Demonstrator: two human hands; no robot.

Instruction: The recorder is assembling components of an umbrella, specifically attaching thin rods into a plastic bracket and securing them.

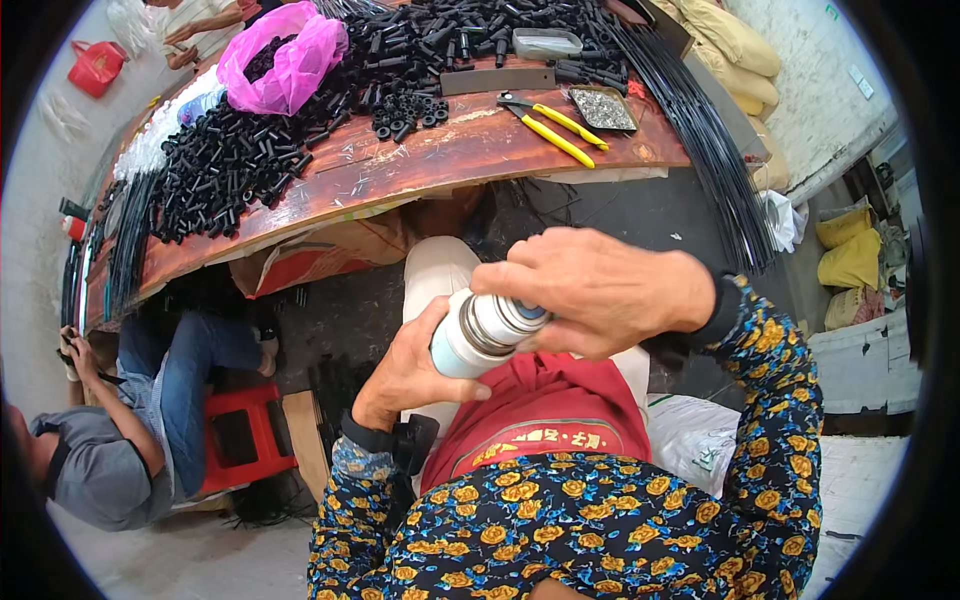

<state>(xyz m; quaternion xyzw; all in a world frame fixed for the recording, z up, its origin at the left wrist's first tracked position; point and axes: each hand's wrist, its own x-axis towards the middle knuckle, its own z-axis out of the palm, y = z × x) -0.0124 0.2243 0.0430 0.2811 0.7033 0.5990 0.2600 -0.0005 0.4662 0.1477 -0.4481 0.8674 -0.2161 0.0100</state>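
Over my lap I hold a thermos flask (452, 353), pale blue with a shiny metal neck, tilted up toward the right. My left hand (412, 368) wraps round its body, thumb along the near side. The fingers of my right hand (595, 287) close over the flask's lid (518, 308) from above and hide much of it. Whether the lid is loose from the neck, I cannot tell. Beneath the flask, a dark red apron (540, 405) covers my lap.
Beyond my hands, a worn wooden table (365, 180) bears heaped black plastic parts (235, 165), a pink bag (280, 60), yellow-handled pliers (555, 125) and a small tray (603, 108). Long black rods (715, 170) overhang its right end. A co-worker (110, 470) sits left on a red stool (245, 435).
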